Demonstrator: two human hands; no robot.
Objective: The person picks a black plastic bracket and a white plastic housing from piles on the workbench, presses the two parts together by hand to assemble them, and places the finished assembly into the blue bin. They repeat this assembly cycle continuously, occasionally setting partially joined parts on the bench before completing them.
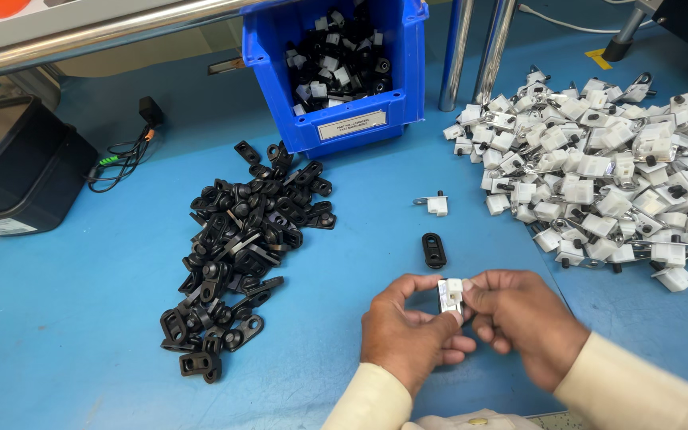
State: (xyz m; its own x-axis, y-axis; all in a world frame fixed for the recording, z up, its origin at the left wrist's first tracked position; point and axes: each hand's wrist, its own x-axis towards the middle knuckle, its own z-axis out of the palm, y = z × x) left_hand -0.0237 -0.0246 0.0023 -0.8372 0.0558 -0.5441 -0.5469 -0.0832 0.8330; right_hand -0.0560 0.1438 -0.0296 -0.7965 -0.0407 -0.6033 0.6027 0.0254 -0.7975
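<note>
Your left hand [408,330] and right hand [523,318] meet over the blue surface [81,334], both pinching one white clip [450,295] between the fingertips, held upright between them, apparently so you can see its face while you work it. Just beyond your hands lie a black link [433,249] and a second clip [433,204], close enough to grab. The black pile [236,247] sits beyond your left hand, the white pile [607,175] beyond your right, the blue bin [336,72] farther off.

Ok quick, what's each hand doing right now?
Left hand: closed, pinching the small white part.
Right hand: closed, pinching the same white part from the other side.
</note>
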